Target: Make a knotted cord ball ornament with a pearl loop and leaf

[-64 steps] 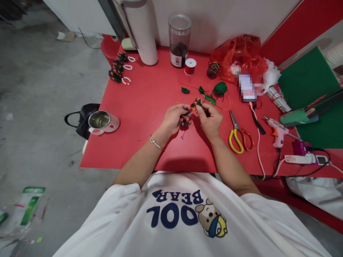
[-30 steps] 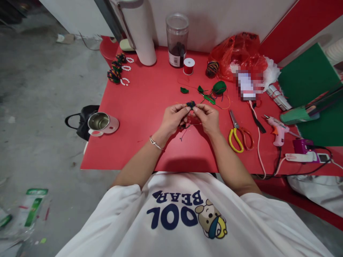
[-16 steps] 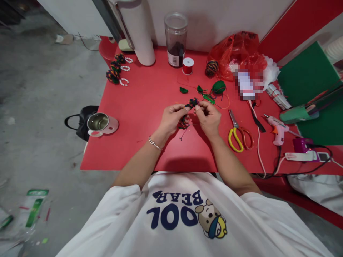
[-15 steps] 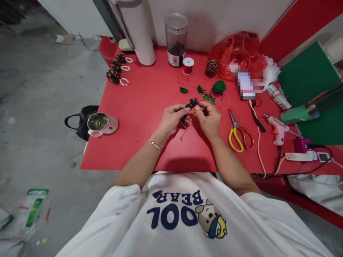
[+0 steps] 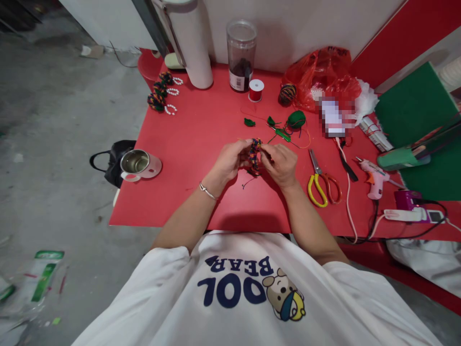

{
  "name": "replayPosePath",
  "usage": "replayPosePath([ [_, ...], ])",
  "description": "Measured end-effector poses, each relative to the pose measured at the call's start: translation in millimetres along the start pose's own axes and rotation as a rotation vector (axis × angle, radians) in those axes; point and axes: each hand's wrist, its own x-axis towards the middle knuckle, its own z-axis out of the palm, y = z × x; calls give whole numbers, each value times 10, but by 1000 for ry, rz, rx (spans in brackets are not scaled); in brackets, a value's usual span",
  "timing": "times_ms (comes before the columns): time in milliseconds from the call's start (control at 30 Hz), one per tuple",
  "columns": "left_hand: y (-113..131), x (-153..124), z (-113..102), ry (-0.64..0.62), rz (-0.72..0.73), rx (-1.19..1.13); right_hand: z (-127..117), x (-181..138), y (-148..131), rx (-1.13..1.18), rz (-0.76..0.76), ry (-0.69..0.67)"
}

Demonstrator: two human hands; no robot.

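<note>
Craft workspace: red table [image 5: 187, 144], glue gun [image 5: 376, 181], scissors [image 5: 317, 169], yarn ball [image 5: 297, 119].

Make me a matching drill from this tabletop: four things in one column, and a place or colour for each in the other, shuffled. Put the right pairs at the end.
Things
1. scissors
2. mug
3. multicoloured yarn piece
4. glue gun

Places and colours
A. between the left hand and the right hand
B. pink, with an orange trigger
C. one yellow handle, one orange-red handle
D. near the left edge of the red table

Right pairs: 1-C, 2-D, 3-A, 4-B
</note>
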Motion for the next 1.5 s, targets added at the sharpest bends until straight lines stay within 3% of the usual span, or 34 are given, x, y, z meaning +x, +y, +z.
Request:
replayPosePath([
  [400, 153, -29, -86, -55, -177, 22, -8, 23, 67, 35, -33, -90],
  [567, 115, -2, -98, -27, -155, 46, 11, 37, -1, 82, -11, -102],
  [733, 97, -1, -89, -8, -78, 42, 26, 52, -143, 316, 271, -31],
  [933, 125, -8, -116, -119, -56, 93, -25, 90, -110, 582, 523, -143],
  [1200, 124, -21, -96, -119, -29, 178, -18, 108, -91, 557, 464, -146],
  [1367, 134, -24, -80, -119, -98, 132, 21, 97, -123, 464, 393, -89],
  [1500, 187, -59, -99, -153, -94, 139, 40, 80, -135, 355, 374, -119],
])
